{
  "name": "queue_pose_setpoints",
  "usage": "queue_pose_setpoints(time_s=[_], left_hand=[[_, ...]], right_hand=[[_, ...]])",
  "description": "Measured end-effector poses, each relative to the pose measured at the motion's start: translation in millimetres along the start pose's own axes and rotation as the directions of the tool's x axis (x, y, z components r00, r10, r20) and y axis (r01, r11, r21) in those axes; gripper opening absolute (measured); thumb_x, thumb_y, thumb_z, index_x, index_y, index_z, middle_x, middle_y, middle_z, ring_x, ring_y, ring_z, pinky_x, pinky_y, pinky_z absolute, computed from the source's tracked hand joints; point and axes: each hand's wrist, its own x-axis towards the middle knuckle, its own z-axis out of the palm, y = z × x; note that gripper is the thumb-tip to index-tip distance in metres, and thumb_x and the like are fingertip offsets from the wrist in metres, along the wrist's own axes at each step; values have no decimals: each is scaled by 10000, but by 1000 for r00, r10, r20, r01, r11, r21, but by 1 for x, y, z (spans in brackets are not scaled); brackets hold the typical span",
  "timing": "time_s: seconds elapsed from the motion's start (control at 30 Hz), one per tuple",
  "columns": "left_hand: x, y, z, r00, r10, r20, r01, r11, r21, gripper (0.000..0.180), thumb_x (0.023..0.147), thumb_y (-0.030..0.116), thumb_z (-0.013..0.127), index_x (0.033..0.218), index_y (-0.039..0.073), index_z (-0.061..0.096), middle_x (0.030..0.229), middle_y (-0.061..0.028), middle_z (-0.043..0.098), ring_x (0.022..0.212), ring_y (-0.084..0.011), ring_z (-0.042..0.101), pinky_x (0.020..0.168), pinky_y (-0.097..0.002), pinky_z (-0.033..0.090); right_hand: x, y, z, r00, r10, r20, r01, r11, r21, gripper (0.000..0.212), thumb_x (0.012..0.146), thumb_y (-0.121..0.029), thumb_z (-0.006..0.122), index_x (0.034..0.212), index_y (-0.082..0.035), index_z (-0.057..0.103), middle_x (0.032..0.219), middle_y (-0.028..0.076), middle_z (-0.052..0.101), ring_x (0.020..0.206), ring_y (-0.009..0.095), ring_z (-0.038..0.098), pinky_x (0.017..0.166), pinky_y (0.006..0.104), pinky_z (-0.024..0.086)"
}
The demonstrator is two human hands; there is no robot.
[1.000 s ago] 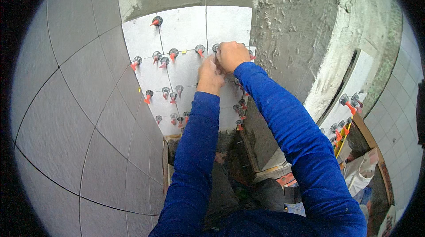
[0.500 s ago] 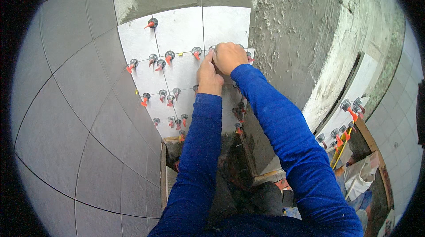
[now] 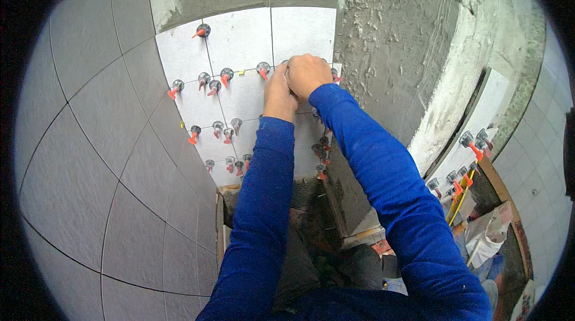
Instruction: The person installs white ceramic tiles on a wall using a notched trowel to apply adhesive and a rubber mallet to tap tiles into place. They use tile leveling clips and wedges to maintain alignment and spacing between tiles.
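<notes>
My left hand (image 3: 279,93) and my right hand (image 3: 309,77) meet at a joint between white wall tiles (image 3: 242,36). Their fingers are closed together around a tile leveler, of which only a bit of dark rim shows above the knuckles. The right hand covers most of it. Just left of my hands, another tile leveler (image 3: 263,70), with a round dark base and a red handle, sits on the same joint. One more leveler (image 3: 335,74) pokes out to the right of my right hand.
Several levelers with red handles dot the lower joints. Grey tiles (image 3: 90,135) cover the left wall. Wet mortar (image 3: 392,39) lies right of the white tiles. At lower right, levelers (image 3: 470,144) stand on a narrow white tile strip, near a yellow tool (image 3: 460,204) and a white bag (image 3: 486,238).
The view has shifted slightly. My left hand has drawn closer against the right one, and its fingertips are now more hidden. Both hands stay at the same joint.
</notes>
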Motion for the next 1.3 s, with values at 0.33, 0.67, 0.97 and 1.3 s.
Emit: queue_pose_setpoints(time_s=[0.33, 0.67, 0.97, 1.3], left_hand=[[-165, -35, -77, 827, -556, 83, 562, 814, -150, 600, 1041, 516, 548, 1378, 21, 581, 1254, -75, 676, 963, -190, 640, 887, -375, 515], [-262, -111, -151, 733, -667, 136, 660, 647, -382, 480, 1024, 446, 585, 1306, 57, 581, 1169, -95, 645, 993, -224, 626, 862, -356, 506], [-261, -116, -143, 719, -693, 42, 659, 662, -357, 405, 1008, 395, 630, 1244, 67, 637, 1084, -53, 671, 969, -200, 640, 800, -352, 508], [-268, -104, -145, 735, -678, -16, 637, 697, -329, 390, 990, 373, 653, 1219, 59, 662, 1050, -48, 674, 941, -200, 639, 814, -344, 488]], right_hand=[[52, 21, -55, 823, 525, -215, -451, 835, 314, 740, 813, -455, 840, 1298, 34, 568, 1350, 251, 610, 1192, 418, 653, 984, 508, 551], [54, 51, -15, 799, 558, -226, -469, 812, 346, 849, 745, -417, 906, 1336, 50, 514, 1310, 280, 631, 1192, 426, 654, 1005, 487, 547], [55, 65, -2, 766, 544, -342, -362, 805, 470, 631, 781, -311, 893, 1230, 23, 602, 1139, 282, 707, 1101, 439, 690, 967, 507, 549], [50, 57, -7, 722, 530, -445, -278, 811, 515, 684, 711, -80, 898, 1286, -26, 531, 1104, 288, 697, 1076, 492, 653, 927, 526, 522]])
